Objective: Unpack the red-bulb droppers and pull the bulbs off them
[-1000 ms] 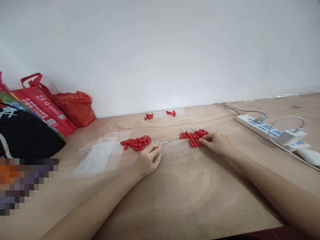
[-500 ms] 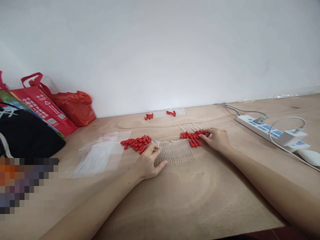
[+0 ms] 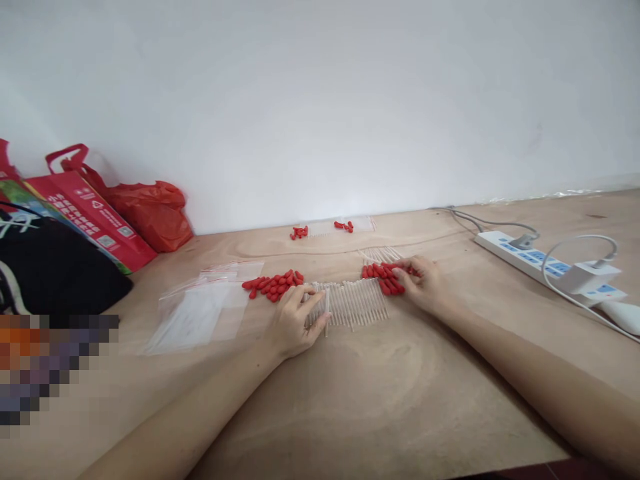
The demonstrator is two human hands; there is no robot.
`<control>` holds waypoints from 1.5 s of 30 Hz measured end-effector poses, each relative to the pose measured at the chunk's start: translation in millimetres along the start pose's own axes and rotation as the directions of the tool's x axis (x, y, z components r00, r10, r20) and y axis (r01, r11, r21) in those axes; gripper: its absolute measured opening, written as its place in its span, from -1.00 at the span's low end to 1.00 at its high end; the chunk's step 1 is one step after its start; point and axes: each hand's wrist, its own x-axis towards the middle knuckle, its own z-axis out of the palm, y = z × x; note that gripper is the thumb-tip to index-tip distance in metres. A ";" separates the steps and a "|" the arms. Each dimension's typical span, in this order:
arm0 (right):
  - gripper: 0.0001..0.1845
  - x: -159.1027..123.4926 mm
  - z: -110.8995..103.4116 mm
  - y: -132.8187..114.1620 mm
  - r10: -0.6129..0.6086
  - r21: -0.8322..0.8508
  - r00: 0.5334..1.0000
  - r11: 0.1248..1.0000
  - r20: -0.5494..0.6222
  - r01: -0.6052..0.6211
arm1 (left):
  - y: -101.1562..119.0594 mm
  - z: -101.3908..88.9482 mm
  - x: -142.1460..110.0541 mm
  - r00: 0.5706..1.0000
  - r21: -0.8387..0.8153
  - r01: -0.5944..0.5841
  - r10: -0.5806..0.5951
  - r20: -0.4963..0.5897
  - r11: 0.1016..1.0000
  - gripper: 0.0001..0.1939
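A row of thin clear plastic tubes (image 3: 357, 301) lies across the middle of a wooden table (image 3: 380, 387). My left hand (image 3: 294, 322) rests at the row's left end, its fingers pinching one clear tube (image 3: 327, 311) that stands slightly apart. Just left of it lies a pile of small red caps (image 3: 273, 285). My right hand (image 3: 424, 283) sits at the row's right end, fingers curled on a second pile of red caps (image 3: 386, 275). More clear tubes (image 3: 381, 254) lie fanned behind that pile.
Clear zip bags (image 3: 200, 311) lie to the left. Red bags (image 3: 145, 212) and a black bag (image 3: 50, 270) stand at the far left by the wall. A white power strip (image 3: 550, 268) with cables lies at right. Two small packets with red caps (image 3: 325, 229) lie near the wall.
My left hand has drawn one tube away from the row's left end. My right hand has shifted a little left onto the red caps, fingers curling in.
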 end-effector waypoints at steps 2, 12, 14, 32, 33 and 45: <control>-0.81 -7.3 2.8 -12.5 -0.124 0.095 0.991 0.989 0.059 0.118 | 0.1 -0.3 0.8 1.000 0.056 0.009 -0.009 0.000 0.998 -0.65; -0.87 -32.3 11.0 -66.2 -0.435 0.303 0.865 0.884 0.248 0.357 | 0.6 0.3 6.1 0.994 0.144 -0.091 0.098 -0.047 0.985 -0.79; -0.87 -33.4 10.3 -69.0 -0.433 0.296 0.864 0.886 0.257 0.356 | 0.1 1.4 6.4 0.986 0.134 -0.139 0.149 -0.068 0.981 -0.86; -0.82 -39.6 8.2 -73.7 -0.588 0.163 0.799 0.807 0.124 0.568 | 11.1 -6.9 5.1 0.948 0.179 -0.283 0.303 -0.100 0.942 -0.87; -0.83 -39.6 7.3 -73.9 -0.589 0.163 0.796 0.806 0.140 0.568 | 11.8 -7.5 5.2 0.948 0.180 -0.284 0.304 -0.092 0.942 -0.86; -0.83 -36.3 -1.5 -52.0 -0.531 0.104 0.825 0.847 0.194 0.520 | -3.1 -15.7 -3.5 0.971 0.195 -0.178 0.204 -0.124 0.965 -0.83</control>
